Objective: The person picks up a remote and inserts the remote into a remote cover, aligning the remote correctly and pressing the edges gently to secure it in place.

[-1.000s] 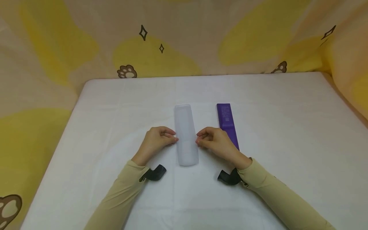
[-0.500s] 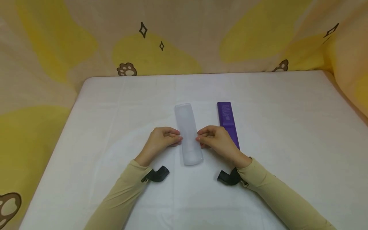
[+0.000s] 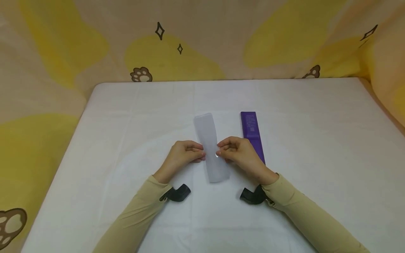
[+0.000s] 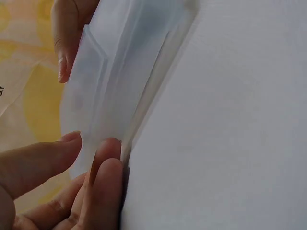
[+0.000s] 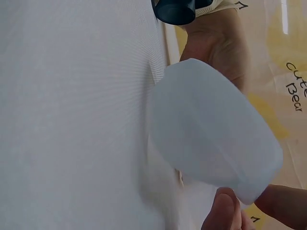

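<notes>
translucent sleeve, one, between left hand, pinching its left edge, and right hand, pinching the right edge opposite, near the middle of the white-covered bench; purple bar, one, printed, lying right of the sleeve, near end masked by the right hand; hazard, as judged: thin walls may buckle or slip free should either pinch pull unevenly

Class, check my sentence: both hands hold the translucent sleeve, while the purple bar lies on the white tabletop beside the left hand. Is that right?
No: the head view shows the purple bar beside the right hand, not the left hand. The rest stands: both hands hold the translucent sleeve, and the purple bar lies on the white tabletop.
</notes>
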A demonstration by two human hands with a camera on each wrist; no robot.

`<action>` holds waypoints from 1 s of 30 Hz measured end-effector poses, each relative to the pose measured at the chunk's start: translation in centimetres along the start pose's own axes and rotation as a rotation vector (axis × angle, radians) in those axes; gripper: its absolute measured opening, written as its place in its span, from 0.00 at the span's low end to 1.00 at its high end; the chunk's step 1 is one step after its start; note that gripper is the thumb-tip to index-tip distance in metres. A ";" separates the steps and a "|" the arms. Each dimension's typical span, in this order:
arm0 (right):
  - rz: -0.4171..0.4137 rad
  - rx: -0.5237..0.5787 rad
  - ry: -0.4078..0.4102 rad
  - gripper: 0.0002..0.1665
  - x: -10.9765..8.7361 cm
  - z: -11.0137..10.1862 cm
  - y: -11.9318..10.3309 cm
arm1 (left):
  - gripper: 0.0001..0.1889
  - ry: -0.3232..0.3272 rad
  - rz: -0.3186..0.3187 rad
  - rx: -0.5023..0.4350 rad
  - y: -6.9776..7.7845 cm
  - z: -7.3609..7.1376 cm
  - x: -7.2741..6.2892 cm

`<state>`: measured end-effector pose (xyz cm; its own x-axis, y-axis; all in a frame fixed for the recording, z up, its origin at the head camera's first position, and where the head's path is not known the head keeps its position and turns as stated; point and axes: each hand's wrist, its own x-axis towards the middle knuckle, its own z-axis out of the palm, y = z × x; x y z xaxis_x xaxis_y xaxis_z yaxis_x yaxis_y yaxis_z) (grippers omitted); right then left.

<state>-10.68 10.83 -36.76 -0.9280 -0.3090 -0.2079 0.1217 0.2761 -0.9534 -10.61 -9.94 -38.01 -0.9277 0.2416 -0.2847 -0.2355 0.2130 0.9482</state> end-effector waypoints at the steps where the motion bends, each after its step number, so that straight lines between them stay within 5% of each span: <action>1: 0.003 0.009 0.008 0.15 0.0 0.0 0.0 | 0.13 -0.005 0.001 -0.002 0.0 0.1 0.0; 14: -0.077 0.070 0.030 0.16 -0.2 -0.1 0.1 | 0.08 -0.010 0.028 -0.006 0.2 0.8 0.0; 21: -0.175 0.045 -0.005 0.14 -0.5 0.1 0.2 | 0.07 0.019 0.039 -0.100 0.3 1.3 0.0; 30: -0.265 0.008 -0.059 0.13 -1.0 0.7 -0.2 | 0.08 -0.051 0.064 -0.147 0.3 1.4 -0.4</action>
<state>-9.58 10.48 -36.52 -0.9057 -0.4222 0.0372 -0.1202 0.1717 -0.9778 -9.89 -8.65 -37.83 -0.9269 0.2991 -0.2266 -0.2199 0.0562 0.9739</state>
